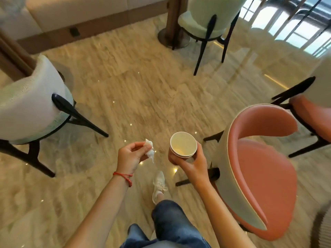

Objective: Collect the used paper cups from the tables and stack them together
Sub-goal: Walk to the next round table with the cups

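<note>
Two nested paper cups gripped upright in right hand, fingers wrapped round wall below rims, just left of pink chair. Crumpled tissue pinched in closed left hand, left of cups, apart from them. Floor below; no counter seen. Cups judged light, thin-walled, easily crushed; hold best kept on wall under stiff rolled rim, squeeze gentle. Residue inside possible; upright carry advised.

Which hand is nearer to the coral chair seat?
Right. The right hand, holding the stacked paper cups, is just beside the coral chair and its backrest edge. The left hand, pinching a crumpled tissue, is farther off, beyond the cups.
</note>
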The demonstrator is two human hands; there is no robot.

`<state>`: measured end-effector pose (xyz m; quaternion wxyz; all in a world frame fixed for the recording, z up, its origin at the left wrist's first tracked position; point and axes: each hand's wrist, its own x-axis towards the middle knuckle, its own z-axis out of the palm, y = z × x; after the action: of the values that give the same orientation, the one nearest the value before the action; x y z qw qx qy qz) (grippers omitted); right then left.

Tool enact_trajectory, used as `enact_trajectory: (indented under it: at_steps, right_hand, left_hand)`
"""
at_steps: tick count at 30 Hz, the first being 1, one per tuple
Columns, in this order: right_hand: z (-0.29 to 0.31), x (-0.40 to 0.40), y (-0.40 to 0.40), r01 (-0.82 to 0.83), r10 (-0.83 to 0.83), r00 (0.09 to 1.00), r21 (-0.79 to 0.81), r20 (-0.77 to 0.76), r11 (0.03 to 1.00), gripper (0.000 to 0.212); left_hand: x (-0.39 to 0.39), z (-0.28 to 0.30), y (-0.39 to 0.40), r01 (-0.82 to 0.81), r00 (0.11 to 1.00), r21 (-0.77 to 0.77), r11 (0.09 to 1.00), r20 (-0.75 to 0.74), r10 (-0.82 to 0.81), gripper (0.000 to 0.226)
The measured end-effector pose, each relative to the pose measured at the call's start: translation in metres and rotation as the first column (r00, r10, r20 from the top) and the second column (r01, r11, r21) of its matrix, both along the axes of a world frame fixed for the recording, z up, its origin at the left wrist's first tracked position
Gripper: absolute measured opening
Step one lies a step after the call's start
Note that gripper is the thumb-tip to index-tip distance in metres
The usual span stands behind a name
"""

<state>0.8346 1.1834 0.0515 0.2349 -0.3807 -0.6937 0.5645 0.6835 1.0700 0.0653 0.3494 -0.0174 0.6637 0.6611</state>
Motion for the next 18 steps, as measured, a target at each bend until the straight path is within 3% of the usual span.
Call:
enact_trajectory:
  at_steps: [18]
  right_hand:
    - [0.009, -0.298, 0.198, -0.065, 0.065, 0.998, -0.03, -0.026, 0.997, 0.059]
  left_hand:
    - [-0.294, 0.016, 0.171, -0.106, 0.992, 0.012, 0.994, -0.069, 0.107, 0.009]
